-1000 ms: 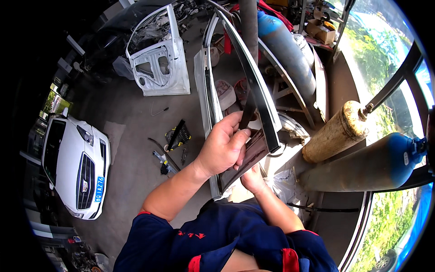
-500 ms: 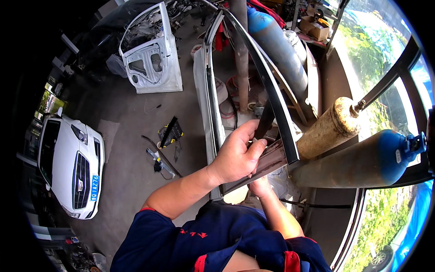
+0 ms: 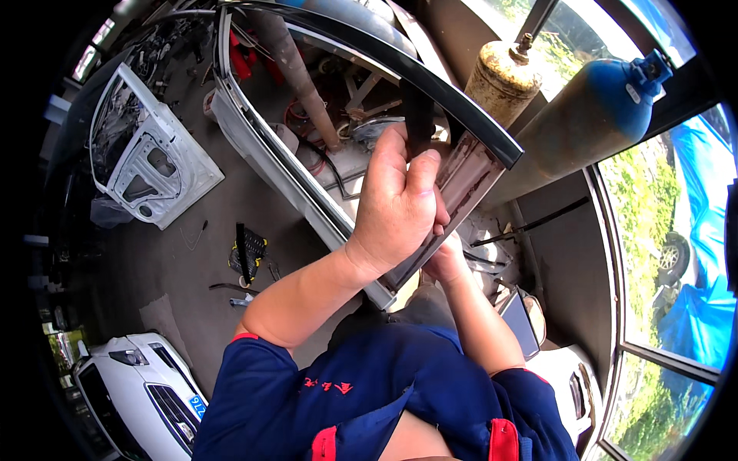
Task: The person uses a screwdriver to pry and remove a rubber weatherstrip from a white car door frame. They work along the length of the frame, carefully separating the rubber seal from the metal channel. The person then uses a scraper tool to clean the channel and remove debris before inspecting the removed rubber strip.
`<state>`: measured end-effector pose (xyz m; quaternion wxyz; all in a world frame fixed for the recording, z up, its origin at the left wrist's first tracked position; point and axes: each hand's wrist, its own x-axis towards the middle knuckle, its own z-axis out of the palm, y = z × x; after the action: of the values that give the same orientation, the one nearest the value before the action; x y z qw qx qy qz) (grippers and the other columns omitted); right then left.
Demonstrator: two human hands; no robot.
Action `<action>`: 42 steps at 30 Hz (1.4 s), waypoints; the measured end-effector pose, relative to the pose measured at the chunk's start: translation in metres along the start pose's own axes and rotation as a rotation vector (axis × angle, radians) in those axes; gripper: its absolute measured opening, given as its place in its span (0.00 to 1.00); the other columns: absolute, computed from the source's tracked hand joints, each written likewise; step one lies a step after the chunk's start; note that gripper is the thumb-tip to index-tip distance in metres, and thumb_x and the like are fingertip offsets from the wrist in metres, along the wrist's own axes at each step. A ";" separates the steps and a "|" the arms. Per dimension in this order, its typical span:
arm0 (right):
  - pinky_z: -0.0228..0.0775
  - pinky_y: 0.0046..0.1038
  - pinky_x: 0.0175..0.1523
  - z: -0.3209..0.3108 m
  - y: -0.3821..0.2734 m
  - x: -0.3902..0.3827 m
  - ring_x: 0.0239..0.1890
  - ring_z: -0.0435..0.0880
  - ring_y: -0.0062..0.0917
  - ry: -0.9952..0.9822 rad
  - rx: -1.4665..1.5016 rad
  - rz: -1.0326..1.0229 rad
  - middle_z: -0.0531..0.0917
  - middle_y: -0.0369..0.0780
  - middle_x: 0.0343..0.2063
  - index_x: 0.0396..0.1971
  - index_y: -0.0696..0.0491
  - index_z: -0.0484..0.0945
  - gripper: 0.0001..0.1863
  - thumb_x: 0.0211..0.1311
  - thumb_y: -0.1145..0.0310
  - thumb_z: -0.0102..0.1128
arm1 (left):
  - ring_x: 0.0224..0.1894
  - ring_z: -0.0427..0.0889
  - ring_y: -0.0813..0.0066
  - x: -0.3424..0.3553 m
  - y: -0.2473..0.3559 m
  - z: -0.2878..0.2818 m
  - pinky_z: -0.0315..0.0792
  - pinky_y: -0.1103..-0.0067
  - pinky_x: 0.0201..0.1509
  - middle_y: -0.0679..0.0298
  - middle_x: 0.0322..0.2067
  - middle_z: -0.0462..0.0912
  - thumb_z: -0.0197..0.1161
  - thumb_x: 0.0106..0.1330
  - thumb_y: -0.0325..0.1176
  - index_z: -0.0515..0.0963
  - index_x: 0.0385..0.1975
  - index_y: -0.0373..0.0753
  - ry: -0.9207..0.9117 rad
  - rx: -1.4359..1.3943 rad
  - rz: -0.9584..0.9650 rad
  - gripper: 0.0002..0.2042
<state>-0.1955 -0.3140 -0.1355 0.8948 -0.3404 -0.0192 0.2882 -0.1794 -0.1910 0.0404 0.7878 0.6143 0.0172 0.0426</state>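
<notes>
A car door with a window frame stands before me, its black-trimmed upper edge slanting down to the right. My left hand is inside the window opening, thumb and fingers closed on a dark strip that runs up from the grip. Beside it is the brownish inner face of the frame's end. My right hand is at the lower side of that end piece, which covers its fingers, so its grip is hidden.
Blue and rusty yellow gas cylinders stand close on the right by the windows. A bare white door stands far left. Tools and a black-yellow case lie on the floor; a white car is lower left.
The view has swung to the right, so the door looks more slanted and the white car sits lower. My left hand keeps its grip; my right hand stays at the frame's end.
</notes>
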 end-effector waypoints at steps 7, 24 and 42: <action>0.76 0.25 0.47 -0.012 0.026 -0.014 0.43 0.82 0.21 0.081 -0.027 -0.100 0.84 0.36 0.44 0.52 0.57 0.78 0.19 0.73 0.57 0.59 | 0.11 0.69 0.74 0.003 0.002 -0.011 0.68 0.78 0.16 0.62 0.13 0.72 0.44 0.76 0.35 0.69 0.44 0.35 0.054 0.085 0.022 0.10; 0.75 0.39 0.54 -0.206 0.314 -0.374 0.49 0.85 0.45 1.353 -0.398 0.807 0.85 0.55 0.43 0.54 0.57 0.78 0.22 0.63 0.63 0.56 | 0.29 0.68 0.75 0.064 0.023 -0.092 0.66 0.79 0.30 0.60 0.29 0.73 0.42 0.77 0.36 0.73 0.49 0.29 -0.311 0.115 -0.091 0.16; 0.75 0.23 0.46 -0.004 0.252 -0.248 0.39 0.82 0.19 1.453 -0.175 -0.209 0.85 0.42 0.44 0.59 0.62 0.73 0.21 0.70 0.67 0.55 | 0.53 0.79 0.43 0.048 0.005 -0.039 0.72 0.55 0.66 0.36 0.49 0.76 0.38 0.77 0.32 0.62 0.55 0.20 -0.394 -0.014 -0.219 0.19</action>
<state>-0.5273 -0.2960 -0.2548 0.6743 -0.5118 0.5230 -0.0989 -0.1345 -0.1476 0.0372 0.7800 0.5997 -0.0708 -0.1640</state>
